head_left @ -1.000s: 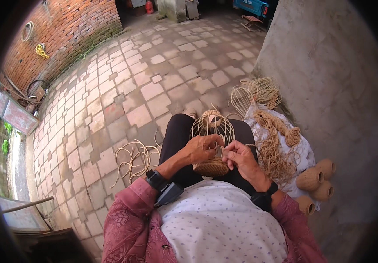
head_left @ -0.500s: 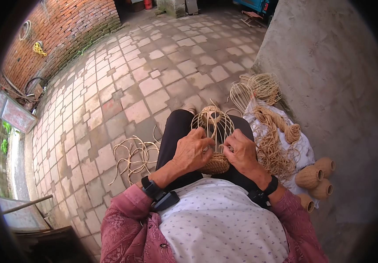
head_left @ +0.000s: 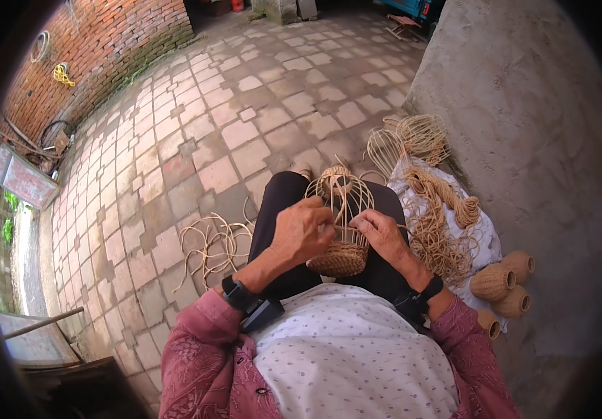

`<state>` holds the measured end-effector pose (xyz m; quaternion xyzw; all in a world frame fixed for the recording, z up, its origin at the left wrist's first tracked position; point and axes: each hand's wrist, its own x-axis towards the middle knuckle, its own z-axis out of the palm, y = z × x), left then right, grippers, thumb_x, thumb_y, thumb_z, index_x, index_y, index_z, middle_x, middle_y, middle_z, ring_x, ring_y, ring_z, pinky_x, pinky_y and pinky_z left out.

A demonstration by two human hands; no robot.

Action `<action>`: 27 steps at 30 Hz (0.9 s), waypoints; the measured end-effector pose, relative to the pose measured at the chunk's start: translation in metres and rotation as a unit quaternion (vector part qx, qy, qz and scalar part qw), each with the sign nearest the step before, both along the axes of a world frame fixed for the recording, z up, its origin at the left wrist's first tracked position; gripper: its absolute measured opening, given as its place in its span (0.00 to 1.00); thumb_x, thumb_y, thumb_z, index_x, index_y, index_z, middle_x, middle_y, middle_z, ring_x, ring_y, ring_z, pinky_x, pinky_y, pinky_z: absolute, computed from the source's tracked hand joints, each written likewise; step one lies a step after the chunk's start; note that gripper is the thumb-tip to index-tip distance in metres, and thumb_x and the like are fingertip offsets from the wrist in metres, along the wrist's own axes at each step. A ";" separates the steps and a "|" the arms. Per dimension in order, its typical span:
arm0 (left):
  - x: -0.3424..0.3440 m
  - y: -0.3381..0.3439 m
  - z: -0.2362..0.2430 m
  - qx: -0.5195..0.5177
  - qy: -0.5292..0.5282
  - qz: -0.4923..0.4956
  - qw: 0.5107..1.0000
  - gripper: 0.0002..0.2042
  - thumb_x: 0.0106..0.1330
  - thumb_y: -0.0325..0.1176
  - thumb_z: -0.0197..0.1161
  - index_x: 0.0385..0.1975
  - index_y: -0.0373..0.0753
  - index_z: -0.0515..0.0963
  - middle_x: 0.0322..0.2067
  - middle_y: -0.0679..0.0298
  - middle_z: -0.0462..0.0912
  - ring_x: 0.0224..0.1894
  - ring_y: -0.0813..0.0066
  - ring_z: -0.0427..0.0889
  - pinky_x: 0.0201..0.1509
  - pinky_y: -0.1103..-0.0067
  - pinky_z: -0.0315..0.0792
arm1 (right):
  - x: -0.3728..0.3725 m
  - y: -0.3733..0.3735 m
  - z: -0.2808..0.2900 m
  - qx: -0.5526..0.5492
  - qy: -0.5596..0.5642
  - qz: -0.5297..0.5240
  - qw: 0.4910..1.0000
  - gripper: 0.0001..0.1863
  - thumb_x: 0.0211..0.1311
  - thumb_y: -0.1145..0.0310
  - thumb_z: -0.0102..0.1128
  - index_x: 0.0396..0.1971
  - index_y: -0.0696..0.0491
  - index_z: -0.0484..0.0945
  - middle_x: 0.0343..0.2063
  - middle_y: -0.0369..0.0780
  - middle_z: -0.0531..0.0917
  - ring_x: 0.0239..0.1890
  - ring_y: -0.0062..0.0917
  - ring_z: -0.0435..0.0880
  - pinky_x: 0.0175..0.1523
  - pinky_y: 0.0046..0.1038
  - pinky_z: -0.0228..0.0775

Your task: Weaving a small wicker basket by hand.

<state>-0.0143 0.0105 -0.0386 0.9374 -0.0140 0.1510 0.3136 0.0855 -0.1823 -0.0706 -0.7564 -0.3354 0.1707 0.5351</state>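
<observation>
One part-woven basket [head_left: 338, 260] is resting on my lap [head_left: 280, 202], four woven pots [head_left: 493, 282] lying right of it. My left hand [head_left: 297, 230] and right hand [head_left: 382, 237], apart, are curling inward over it; grip I cannot tell.

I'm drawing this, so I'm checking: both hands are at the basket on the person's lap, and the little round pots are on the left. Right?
Not quite: the head view shows the little round pots on the right, by the white cloth. The left hand and right hand are at the basket on the lap, as you said.
</observation>
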 end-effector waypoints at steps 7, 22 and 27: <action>-0.023 0.018 0.000 -0.178 0.094 -0.043 0.978 0.07 0.57 0.32 0.64 0.30 0.37 0.83 0.27 0.63 0.75 0.27 0.74 0.76 0.31 0.77 0.70 | -0.014 0.016 0.053 -0.029 -0.126 0.022 0.991 0.06 0.56 0.75 0.60 0.35 0.58 0.78 0.27 0.42 0.79 0.26 0.28 0.78 0.32 0.27 0.69; -0.022 0.007 -0.029 -0.280 0.116 -0.060 0.951 0.08 0.63 0.27 0.59 0.41 0.35 0.78 0.27 0.64 0.81 0.26 0.85 0.75 0.30 0.82 0.71 | -0.026 0.006 0.036 0.019 0.088 0.046 0.995 0.04 0.57 0.79 0.62 0.33 0.59 0.78 0.25 0.35 0.79 0.27 0.15 0.75 0.32 0.19 0.67; -0.015 0.004 -0.027 -0.324 0.114 -0.066 0.937 0.08 0.63 0.25 0.58 0.41 0.35 0.77 0.25 0.67 0.80 0.22 0.85 0.75 0.26 0.84 0.71 | -0.034 0.007 0.040 -0.006 -0.069 0.004 0.998 0.03 0.55 0.80 0.60 0.29 0.58 0.76 0.25 0.37 0.78 0.24 0.18 0.77 0.29 0.20 0.68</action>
